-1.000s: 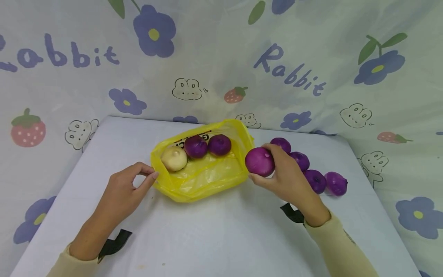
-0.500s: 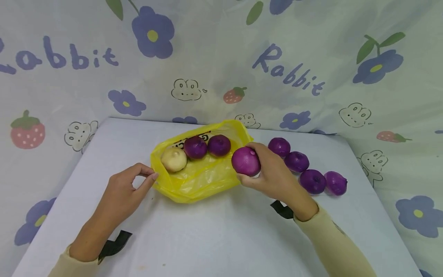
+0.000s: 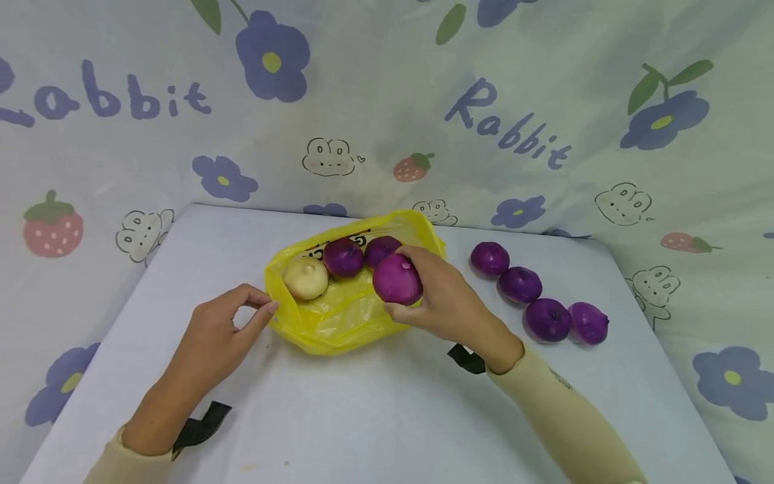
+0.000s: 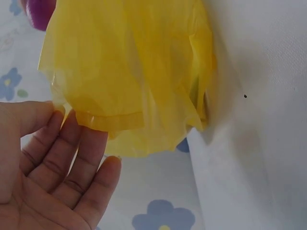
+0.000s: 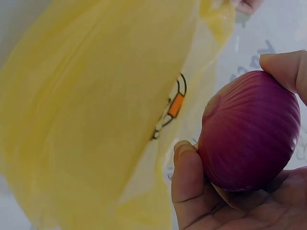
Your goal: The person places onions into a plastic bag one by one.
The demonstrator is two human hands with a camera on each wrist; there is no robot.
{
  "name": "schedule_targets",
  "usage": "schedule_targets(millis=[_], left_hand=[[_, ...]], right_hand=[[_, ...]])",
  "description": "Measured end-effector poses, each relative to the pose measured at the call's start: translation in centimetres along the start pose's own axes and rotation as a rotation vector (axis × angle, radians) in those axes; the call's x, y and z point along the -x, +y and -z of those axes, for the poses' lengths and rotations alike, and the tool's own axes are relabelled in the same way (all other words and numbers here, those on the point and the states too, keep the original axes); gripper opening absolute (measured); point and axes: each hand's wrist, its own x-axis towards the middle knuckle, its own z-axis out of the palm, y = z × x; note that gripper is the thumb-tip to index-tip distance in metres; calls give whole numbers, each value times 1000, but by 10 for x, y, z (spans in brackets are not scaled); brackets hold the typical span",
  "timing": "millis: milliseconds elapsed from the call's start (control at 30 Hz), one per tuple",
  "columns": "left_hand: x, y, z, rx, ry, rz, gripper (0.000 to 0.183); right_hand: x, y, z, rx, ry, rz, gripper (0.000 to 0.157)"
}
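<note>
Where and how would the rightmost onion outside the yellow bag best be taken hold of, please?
The rightmost onion is probably best gripped across its rounded near and far sides, coming from above and the right: its tip points right, while the darker onion beside it crowds its left.

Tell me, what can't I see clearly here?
Head view: one bagged red onion, partly hidden by the held red onion and right hand.
Head view: lettering inside the yellow plastic bag, partly covered by another red onion.
Left wrist view: the bag's contents, hidden by its side.
Right wrist view: most of the left hand, cut off by the top edge.
</note>
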Motion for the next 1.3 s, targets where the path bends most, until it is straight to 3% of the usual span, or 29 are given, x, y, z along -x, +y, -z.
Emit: schedule_targets(millis=[500,1300], left_hand=[[0,1,0,-2,-13,15,11],[0,1,3,-7,-20,12,13]], right_hand=[[-33,-5,-39,43,-55,32,80],[-45,-27,-85,153,-210,-26,84]])
